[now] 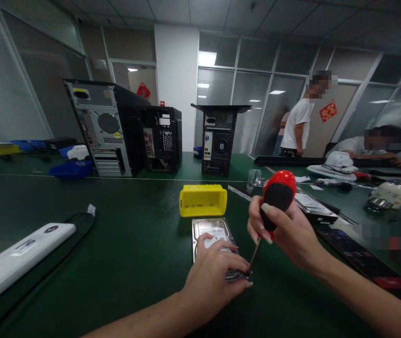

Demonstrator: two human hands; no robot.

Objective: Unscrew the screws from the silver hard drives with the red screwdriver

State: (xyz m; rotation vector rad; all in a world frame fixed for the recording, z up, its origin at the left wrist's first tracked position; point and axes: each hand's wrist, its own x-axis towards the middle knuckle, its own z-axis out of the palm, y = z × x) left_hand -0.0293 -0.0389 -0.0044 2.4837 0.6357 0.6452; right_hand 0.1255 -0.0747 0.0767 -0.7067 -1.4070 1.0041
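A silver hard drive (210,230) lies flat on the green table (126,244) in front of me. My left hand (212,267) presses down on its near end, fingers spread over it. My right hand (285,230) grips a screwdriver (275,199) with a red and black handle. Its thin shaft slants down to the drive's near right corner, beside my left fingertips. A yellow plastic bin (202,200) stands just behind the drive.
Three computer tower cases (116,126) stand at the back of the table, with blue bins (72,168) to their left. A white power strip (17,258) with a black cable lies at left. Dark boards (358,256) lie at right. Other people sit and stand at the far right.
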